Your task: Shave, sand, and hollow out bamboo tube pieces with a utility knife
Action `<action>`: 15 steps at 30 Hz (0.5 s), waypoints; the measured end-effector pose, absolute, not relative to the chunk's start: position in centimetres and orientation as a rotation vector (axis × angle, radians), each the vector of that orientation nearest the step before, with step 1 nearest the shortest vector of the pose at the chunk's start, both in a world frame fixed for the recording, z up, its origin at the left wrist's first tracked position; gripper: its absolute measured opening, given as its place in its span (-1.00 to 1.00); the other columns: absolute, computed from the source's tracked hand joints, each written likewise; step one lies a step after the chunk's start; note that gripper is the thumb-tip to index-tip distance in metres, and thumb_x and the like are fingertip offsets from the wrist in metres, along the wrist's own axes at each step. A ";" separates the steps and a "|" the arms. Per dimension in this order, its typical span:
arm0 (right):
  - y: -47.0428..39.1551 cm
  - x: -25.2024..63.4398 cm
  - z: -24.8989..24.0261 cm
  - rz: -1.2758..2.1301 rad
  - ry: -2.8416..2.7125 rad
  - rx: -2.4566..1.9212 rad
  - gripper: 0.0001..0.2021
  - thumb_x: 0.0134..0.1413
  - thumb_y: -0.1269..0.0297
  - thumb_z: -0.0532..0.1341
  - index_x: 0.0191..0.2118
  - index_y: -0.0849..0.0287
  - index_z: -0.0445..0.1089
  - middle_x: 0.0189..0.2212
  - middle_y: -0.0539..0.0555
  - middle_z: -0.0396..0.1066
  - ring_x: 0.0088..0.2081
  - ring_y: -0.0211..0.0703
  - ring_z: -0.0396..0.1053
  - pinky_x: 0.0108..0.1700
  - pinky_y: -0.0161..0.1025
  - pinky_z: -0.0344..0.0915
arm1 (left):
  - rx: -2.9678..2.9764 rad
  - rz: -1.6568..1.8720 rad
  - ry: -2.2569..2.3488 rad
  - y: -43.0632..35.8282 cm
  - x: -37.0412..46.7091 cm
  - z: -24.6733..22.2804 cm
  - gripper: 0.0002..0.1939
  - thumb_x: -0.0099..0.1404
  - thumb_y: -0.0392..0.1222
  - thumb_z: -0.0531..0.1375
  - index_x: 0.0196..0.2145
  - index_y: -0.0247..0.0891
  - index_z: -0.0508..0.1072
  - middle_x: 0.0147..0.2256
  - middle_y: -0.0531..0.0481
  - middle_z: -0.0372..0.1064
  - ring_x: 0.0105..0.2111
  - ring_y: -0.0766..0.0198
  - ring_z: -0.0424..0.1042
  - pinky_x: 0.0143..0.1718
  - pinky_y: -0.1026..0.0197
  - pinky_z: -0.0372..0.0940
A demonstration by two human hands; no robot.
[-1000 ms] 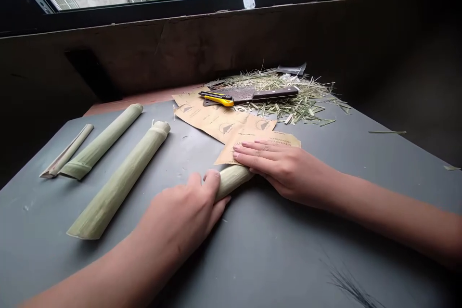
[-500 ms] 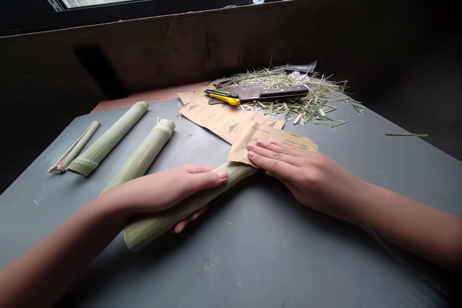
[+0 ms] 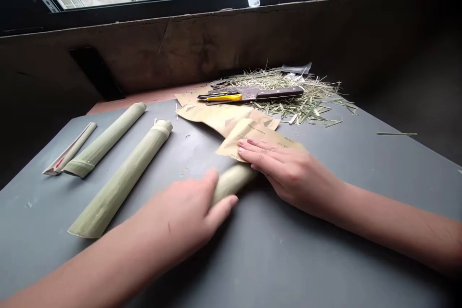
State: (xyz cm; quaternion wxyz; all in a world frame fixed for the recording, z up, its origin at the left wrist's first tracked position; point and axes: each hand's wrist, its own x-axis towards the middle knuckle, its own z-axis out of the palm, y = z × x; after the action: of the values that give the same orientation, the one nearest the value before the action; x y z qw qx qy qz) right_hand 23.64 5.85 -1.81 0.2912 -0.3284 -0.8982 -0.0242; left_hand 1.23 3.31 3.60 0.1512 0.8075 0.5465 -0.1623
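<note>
Bamboo tube (image 3: 233, 184), one: pale green, rounded, low over the grey bench (image 3: 325, 260). We note its long axis slanting away and rightward, from the left hand (image 3: 187, 209) to beneath the right hand (image 3: 285, 163), the latter nearer its far end.

Left grip: curled round the tube, blurred.

Right grip: fingers flat on a sandpaper sheet (image 3: 262, 134), tan-backed, printed, creased, over the tube; we cannot tell whether the thumb closes underneath.

Also: larger bamboo length (image 3: 122, 178), slant-cut; cleaver (image 3: 277, 92), dark-handled; yellow cutter (image 3: 224, 97), beside its blade; shavings (image 3: 317, 106), dry, splintery.
</note>
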 end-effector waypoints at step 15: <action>4.4 24.0 -1.5 -0.126 -2.544 -0.714 -0.58 0.24 0.64 0.07 0.18 0.46 0.35 0.20 0.29 0.36 0.24 0.09 0.30 0.30 0.04 0.24 | 2.009 -0.312 1.428 3.6 0.2 3.7 -0.53 0.37 0.29 -0.08 -0.20 -0.10 0.39 -0.43 0.02 0.49 -0.43 0.08 0.54 -0.48 0.19 0.32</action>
State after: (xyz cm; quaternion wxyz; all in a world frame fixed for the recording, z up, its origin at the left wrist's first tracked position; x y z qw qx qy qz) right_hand 24.00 4.37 -1.47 0.2454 -0.2616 -0.9323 -0.0462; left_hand 0.18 3.59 3.66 0.3227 0.7655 0.5438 -0.1190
